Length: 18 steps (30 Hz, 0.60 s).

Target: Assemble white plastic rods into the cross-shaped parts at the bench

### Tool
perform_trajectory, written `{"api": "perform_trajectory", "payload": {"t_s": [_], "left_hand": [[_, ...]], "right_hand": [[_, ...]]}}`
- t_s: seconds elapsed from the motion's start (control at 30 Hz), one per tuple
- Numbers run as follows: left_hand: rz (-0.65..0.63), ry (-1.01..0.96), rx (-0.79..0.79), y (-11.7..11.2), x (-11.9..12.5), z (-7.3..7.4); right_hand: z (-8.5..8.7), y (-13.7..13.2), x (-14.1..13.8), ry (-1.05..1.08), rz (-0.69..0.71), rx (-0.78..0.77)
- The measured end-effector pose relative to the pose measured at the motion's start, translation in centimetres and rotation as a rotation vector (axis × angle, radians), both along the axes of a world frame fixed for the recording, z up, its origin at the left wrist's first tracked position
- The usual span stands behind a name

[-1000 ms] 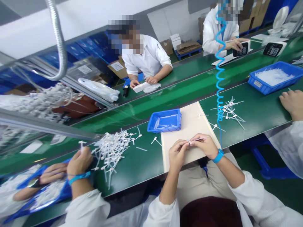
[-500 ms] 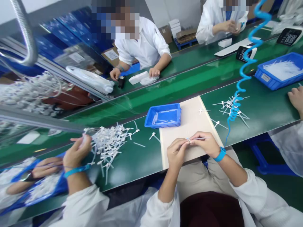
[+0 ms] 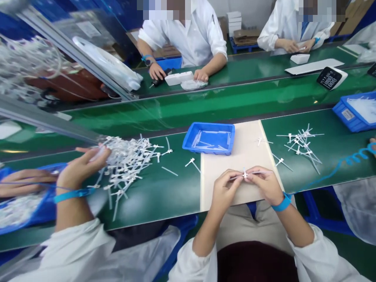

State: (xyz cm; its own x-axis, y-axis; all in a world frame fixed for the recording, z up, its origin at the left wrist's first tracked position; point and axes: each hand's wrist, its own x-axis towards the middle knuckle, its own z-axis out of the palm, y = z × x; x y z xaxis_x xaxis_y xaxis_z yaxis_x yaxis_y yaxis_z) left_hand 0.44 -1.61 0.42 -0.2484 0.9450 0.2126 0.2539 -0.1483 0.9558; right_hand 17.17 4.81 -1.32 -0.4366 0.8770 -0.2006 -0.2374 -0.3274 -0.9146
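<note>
My left hand (image 3: 225,188) and my right hand (image 3: 263,183) meet over the near edge of a beige mat (image 3: 235,164). Both pinch one small white plastic tube piece with a T-shaped fitting (image 3: 245,174), held level between the fingertips. A blue band (image 3: 282,204) circles my right wrist, and a blue coiled cord (image 3: 349,160) runs from it to the right. A small blue tray (image 3: 210,138) with a few clear tubes sits at the mat's far left corner. Loose white fittings (image 3: 301,143) lie right of the mat.
A co-worker's hand (image 3: 80,166) on my left reaches into a big pile of white fittings (image 3: 126,166). Two people in white coats work across the green belt (image 3: 205,105). A blue bin (image 3: 357,109) and a monitor device (image 3: 330,77) stand at the right.
The view has tilted down and shifted left. My hands stay together on the same piece. The coiled cord has swung from hanging in front to lying low at the right.
</note>
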Motion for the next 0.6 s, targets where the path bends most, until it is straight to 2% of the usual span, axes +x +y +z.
{"api": "perform_trajectory", "payload": {"t_s": [0.4,0.6], "left_hand": [[-0.036,-0.022,0.082,-0.3,-0.28,0.35],[-0.046,-0.014,0.04,-0.42,-0.69,0.16]], "right_hand": [[0.14,-0.08,1.06,-0.146,0.067,0.147],[0.83,0.19,0.84,-0.172,0.079,0.176]]}}
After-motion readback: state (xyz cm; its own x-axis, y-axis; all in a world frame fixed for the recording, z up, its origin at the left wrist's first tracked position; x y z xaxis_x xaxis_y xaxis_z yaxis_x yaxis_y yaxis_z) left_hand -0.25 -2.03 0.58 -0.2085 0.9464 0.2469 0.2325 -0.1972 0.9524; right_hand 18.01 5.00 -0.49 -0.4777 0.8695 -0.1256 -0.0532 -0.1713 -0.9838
